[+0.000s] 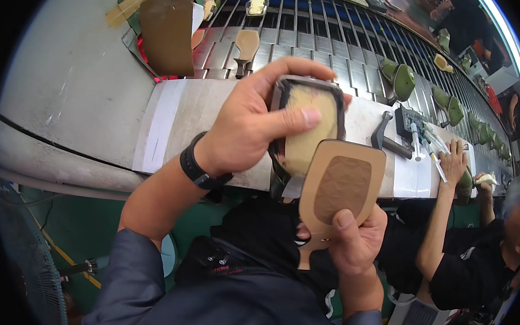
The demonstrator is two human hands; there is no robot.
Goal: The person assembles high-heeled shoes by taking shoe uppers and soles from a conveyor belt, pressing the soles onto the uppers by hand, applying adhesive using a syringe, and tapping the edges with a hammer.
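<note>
My left hand [238,123], with a dark watch on its wrist, is closed round a shoe upper on a last [300,150]. Its pale yellow underside faces up inside a dark folded edge, and my thumb lies across it. Pinched in my right hand [355,244] is a tan shoe sole [345,187] with a brown textured forefoot patch and a narrow tail pointing down. The sole is tilted and overlaps the lower right part of the upper in this view; whether they touch I cannot tell. The upper's heel end is partly hidden.
Beyond the pale workbench [186,120] runs a roller conveyor [314,24] with another sole [247,44] and green lasts [403,82]. A brown panel [168,34] stands at left. A hammer [385,136] lies beside syringes [429,136]. At right, a co-worker's hand [454,164] is over the bench.
</note>
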